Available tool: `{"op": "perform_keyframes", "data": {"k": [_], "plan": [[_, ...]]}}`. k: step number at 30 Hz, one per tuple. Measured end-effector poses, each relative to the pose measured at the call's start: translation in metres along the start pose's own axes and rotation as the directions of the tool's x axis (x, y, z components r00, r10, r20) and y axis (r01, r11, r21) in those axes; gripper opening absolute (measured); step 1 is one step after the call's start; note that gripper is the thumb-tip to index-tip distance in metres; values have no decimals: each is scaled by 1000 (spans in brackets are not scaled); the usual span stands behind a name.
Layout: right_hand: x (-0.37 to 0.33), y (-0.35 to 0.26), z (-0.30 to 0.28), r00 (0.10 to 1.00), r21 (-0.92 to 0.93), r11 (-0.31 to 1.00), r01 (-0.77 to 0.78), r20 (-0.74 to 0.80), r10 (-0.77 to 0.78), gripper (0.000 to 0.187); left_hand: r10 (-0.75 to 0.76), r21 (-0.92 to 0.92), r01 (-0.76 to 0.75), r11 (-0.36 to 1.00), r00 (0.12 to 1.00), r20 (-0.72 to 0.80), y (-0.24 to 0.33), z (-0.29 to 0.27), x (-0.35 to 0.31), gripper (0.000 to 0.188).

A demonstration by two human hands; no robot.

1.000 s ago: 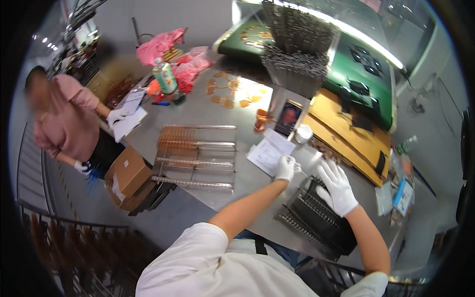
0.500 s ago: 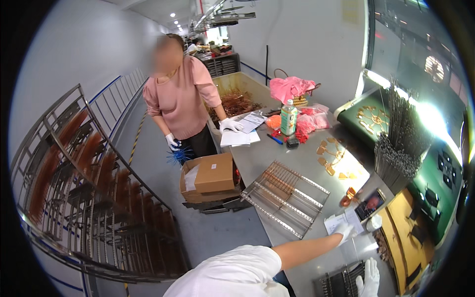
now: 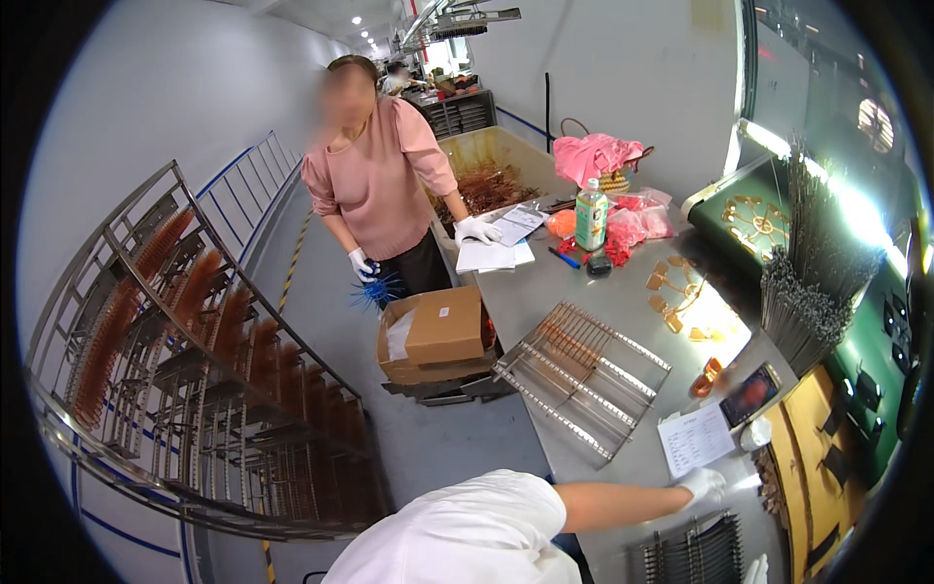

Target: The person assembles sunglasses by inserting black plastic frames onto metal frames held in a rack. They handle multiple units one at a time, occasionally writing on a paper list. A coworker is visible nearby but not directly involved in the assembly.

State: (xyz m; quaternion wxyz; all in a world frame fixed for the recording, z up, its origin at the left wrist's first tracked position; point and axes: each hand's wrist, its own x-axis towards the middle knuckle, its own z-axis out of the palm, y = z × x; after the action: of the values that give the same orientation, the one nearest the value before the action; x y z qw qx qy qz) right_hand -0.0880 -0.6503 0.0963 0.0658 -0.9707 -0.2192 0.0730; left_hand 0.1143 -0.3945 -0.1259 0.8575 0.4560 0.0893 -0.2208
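Observation:
My left hand [image 3: 702, 485], in a white glove, is over the metal table [image 3: 623, 501], just below a printed sheet of paper [image 3: 697, 440]. Its fingers look curled together; what they hold, if anything, is hidden. At the bottom edge, my right hand [image 3: 756, 570] shows only in part, gloved in white, with its fingers stretched out. Beside it lies a rack of dark, thin curved parts [image 3: 693, 553]. A phone-like screen [image 3: 749, 394] leans above the paper, with a small white container [image 3: 755, 434] next to it.
A wire rack [image 3: 584, 380] lies mid-table. Across the table stands a person in pink [image 3: 389, 185], one gloved hand on papers, the other holding blue bristly strands [image 3: 377, 290]. A cardboard box [image 3: 443, 326], bottle [image 3: 591, 216], wire bundle [image 3: 803, 307] and tall rack [image 3: 195, 389] surround the workspace.
My left hand has moved off the paper toward me, uncovering the sheet. My right hand has drawn down, mostly out of view. The whole view has shifted slightly.

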Motion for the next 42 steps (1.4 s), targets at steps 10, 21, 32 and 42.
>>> {"op": "perform_keyframes", "data": {"k": [10,21,32,42], "plan": [[3,-9,-8,999,-11,999,31,-40,-32,64,434,763,-369,530,891,129,-26,46,-43,31],[-24,41,27,959,413,888,-202,-101,266,47,325,706,-341,620,931,164,16,10,-30,19],[-33,65,51,953,452,870,-197,-120,278,46,198,932,-352,90,923,329,10,36,-45,37],[-26,52,48,917,585,766,-268,-87,388,41,-232,903,-431,-9,879,417,73,41,-79,63]]}}
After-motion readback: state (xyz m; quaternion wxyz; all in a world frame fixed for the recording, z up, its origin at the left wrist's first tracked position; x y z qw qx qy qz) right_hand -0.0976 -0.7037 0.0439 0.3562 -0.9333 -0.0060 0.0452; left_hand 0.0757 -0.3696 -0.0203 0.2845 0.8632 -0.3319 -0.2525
